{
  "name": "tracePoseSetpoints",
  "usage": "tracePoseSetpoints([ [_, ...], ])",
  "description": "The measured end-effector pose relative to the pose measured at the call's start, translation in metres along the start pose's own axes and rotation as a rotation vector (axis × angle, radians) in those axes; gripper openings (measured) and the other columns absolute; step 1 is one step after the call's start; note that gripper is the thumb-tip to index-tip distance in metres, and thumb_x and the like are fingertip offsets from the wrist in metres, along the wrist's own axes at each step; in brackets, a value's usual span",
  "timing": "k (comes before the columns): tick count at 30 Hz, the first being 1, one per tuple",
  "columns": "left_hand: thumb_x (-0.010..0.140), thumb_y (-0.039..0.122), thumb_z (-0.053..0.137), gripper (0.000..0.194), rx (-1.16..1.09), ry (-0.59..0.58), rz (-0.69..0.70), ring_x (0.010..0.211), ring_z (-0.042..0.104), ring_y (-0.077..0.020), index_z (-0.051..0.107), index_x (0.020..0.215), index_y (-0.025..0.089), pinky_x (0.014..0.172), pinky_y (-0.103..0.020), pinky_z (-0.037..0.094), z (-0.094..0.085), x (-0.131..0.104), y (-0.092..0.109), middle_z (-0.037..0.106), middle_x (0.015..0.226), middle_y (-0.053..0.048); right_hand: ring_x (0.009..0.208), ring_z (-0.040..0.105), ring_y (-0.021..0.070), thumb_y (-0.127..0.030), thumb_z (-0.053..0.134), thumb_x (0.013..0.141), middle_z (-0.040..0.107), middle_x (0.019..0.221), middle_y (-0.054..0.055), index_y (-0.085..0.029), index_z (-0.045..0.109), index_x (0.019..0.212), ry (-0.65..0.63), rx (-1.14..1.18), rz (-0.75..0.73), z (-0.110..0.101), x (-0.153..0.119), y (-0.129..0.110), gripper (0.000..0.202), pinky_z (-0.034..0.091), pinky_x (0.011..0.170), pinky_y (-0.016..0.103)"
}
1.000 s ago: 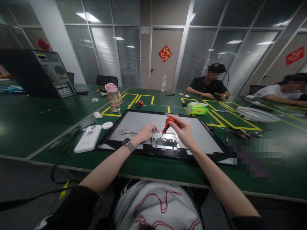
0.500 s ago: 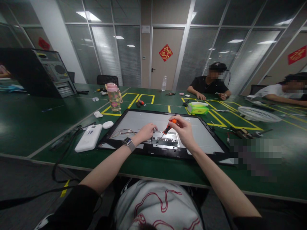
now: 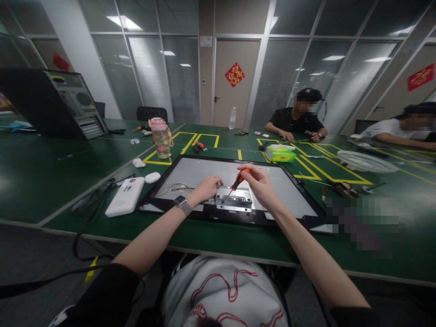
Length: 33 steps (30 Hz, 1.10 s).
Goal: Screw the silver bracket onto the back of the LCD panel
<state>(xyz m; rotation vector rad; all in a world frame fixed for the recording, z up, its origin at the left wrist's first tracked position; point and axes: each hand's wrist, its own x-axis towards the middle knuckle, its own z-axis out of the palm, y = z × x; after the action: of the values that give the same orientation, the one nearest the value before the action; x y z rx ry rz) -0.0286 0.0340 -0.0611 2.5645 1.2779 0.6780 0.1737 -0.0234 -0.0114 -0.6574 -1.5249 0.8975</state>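
My right hand (image 3: 258, 181) is closed around the orange-and-black handle of a screwdriver (image 3: 237, 180). Its shaft slants down to the left, and the tip meets a silver metal bracket (image 3: 235, 208). The bracket sits near the front edge of a black-framed flat display panel (image 3: 282, 190) with a pale grey back, lying flat on the table. My left hand (image 3: 208, 187), with a watch on the wrist, has its fingers curled at the bracket's upper left corner; what they hold is hidden. Thin cables (image 3: 177, 187) run over the panel left of this hand.
A white power bank (image 3: 125, 197) and a white oval object (image 3: 152, 177) lie left of the panel. Behind it stand a pink-lidded bottle (image 3: 161, 140) and a green tissue pack (image 3: 280, 153). A computer case (image 3: 64, 104) is far left. Across the table sits a person (image 3: 299, 120).
The screwdriver and my right hand have shifted very slightly, with the tip still at the bracket. My left hand stays where it was. The whole view has moved a little.
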Motion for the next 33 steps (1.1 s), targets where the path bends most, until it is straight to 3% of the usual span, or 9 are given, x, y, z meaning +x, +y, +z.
tracePoseSetpoints([
  [5, 0.082, 0.004, 0.037, 0.036, -0.001, -0.003, 0.000, 0.082, 0.058, -0.0182, 0.067, 0.097, 0.017, 0.080, -0.031, 0.047, -0.0011, -0.0004, 0.0011, 0.059, 0.090, -0.007, 0.102, 0.064, 0.0205, -0.041, 0.063, 0.085, 0.071, 0.105, 0.005, -0.027, 0.065, 0.117, -0.086, 0.115, 0.034, -0.0020, 0.0018, -0.0025, 0.034, 0.046, 0.098, 0.040],
  [8, 0.083, 0.005, 0.037, 0.035, 0.000, 0.000, -0.018, 0.081, 0.057, -0.0185, 0.067, 0.097, 0.017, 0.080, -0.031, 0.047, -0.0012, -0.0004, 0.0020, 0.059, 0.090, -0.007, 0.104, 0.063, 0.0216, -0.043, 0.061, 0.086, 0.069, 0.112, 0.006, -0.028, 0.062, 0.121, -0.132, 0.172, 0.043, -0.0012, 0.0022, -0.0036, 0.038, 0.046, 0.099, 0.043],
  [10, 0.083, 0.005, 0.037, 0.035, -0.004, -0.001, -0.015, 0.081, 0.057, -0.0185, 0.067, 0.098, 0.017, 0.081, -0.032, 0.046, -0.0014, -0.0004, 0.0026, 0.059, 0.090, -0.007, 0.104, 0.064, 0.0220, -0.042, 0.062, 0.086, 0.069, 0.111, 0.006, -0.027, 0.063, 0.121, -0.103, 0.114, 0.026, 0.0005, 0.0014, -0.0036, 0.038, 0.047, 0.099, 0.043],
  [16, 0.083, 0.005, 0.036, 0.035, 0.001, -0.007, -0.008, 0.082, 0.057, -0.0183, 0.066, 0.097, 0.017, 0.080, -0.031, 0.047, -0.0027, -0.0014, 0.0033, 0.059, 0.091, -0.007, 0.093, 0.061, 0.0196, -0.034, 0.068, 0.081, 0.064, 0.100, 0.005, -0.028, 0.071, 0.104, 0.145, -0.255, -0.150, 0.0075, -0.0030, -0.0038, 0.023, 0.051, 0.085, 0.036],
  [20, 0.083, 0.006, 0.036, 0.035, -0.004, -0.003, -0.006, 0.080, 0.057, -0.0179, 0.066, 0.098, 0.017, 0.080, -0.031, 0.047, -0.0022, -0.0013, 0.0027, 0.058, 0.091, -0.007, 0.100, 0.062, 0.0198, -0.036, 0.051, 0.092, 0.066, 0.104, 0.005, -0.027, 0.062, 0.124, 0.039, -0.225, -0.127, 0.0066, -0.0029, -0.0074, 0.035, 0.045, 0.098, 0.041],
  [22, 0.083, 0.005, 0.036, 0.036, -0.007, -0.006, -0.006, 0.081, 0.057, -0.0179, 0.066, 0.097, 0.017, 0.081, -0.031, 0.047, -0.0019, -0.0010, 0.0023, 0.058, 0.090, -0.007, 0.097, 0.064, 0.0195, -0.037, 0.052, 0.092, 0.067, 0.102, 0.004, -0.027, 0.060, 0.126, 0.007, -0.167, -0.079, 0.0054, -0.0023, -0.0085, 0.037, 0.046, 0.097, 0.041],
  [27, 0.081, 0.003, 0.038, 0.036, -0.018, -0.001, -0.004, 0.083, 0.057, -0.0181, 0.067, 0.097, 0.017, 0.081, -0.031, 0.046, -0.0015, -0.0006, 0.0012, 0.058, 0.090, -0.007, 0.078, 0.062, 0.0174, -0.034, 0.070, 0.079, 0.065, 0.089, 0.003, -0.025, 0.073, 0.099, 0.175, -0.232, -0.114, 0.0031, -0.0008, -0.0056, 0.022, 0.051, 0.074, 0.033],
  [29, 0.081, 0.003, 0.038, 0.036, -0.017, -0.003, -0.008, 0.082, 0.057, -0.0184, 0.066, 0.097, 0.017, 0.080, -0.031, 0.046, -0.0011, -0.0004, 0.0005, 0.058, 0.089, -0.007, 0.085, 0.062, 0.0185, -0.035, 0.065, 0.083, 0.065, 0.088, 0.003, -0.025, 0.074, 0.096, 0.179, -0.268, -0.143, 0.0019, -0.0004, -0.0053, 0.018, 0.049, 0.080, 0.034],
  [33, 0.082, 0.004, 0.036, 0.036, -0.024, -0.003, -0.007, 0.083, 0.057, -0.0185, 0.067, 0.097, 0.016, 0.081, -0.032, 0.046, -0.0004, 0.0003, 0.0004, 0.059, 0.090, -0.007, 0.098, 0.061, 0.0198, -0.036, 0.053, 0.092, 0.068, 0.092, 0.003, -0.026, 0.068, 0.113, 0.073, -0.231, -0.106, 0.0001, 0.0001, -0.0073, 0.028, 0.043, 0.095, 0.039],
])
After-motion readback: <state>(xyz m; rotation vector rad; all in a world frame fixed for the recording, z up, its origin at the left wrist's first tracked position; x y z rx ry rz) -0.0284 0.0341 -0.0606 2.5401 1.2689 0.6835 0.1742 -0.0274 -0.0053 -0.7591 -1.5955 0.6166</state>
